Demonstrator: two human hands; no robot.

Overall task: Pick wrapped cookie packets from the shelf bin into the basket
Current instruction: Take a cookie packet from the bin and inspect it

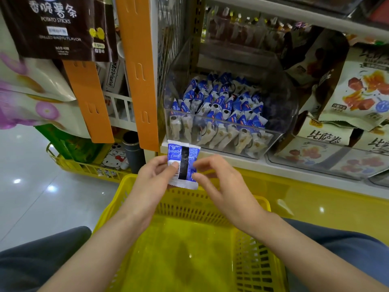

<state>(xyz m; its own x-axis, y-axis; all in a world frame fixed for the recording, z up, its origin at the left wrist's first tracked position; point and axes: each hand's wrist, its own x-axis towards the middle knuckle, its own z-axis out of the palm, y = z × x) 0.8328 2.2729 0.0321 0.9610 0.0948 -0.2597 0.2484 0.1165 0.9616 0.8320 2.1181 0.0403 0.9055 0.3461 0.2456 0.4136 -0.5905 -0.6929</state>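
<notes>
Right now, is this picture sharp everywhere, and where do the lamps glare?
Head view: the cookie packet in the left hand is sharp; the purple bag at the left edge is blurred; lamp glare dots the floor and the basket bottom; the wide lens makes the orange strips lean.

Single head-worn wide-angle view, aimed forward and down. Left hand [155,175] and right hand [223,186] framed close, centre; basket [109,209] seen below them, shelf bin [281,114] beyond.

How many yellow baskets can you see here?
2. The near basket sits between the person's knees; the floor basket stands at left, holding goods.
</notes>
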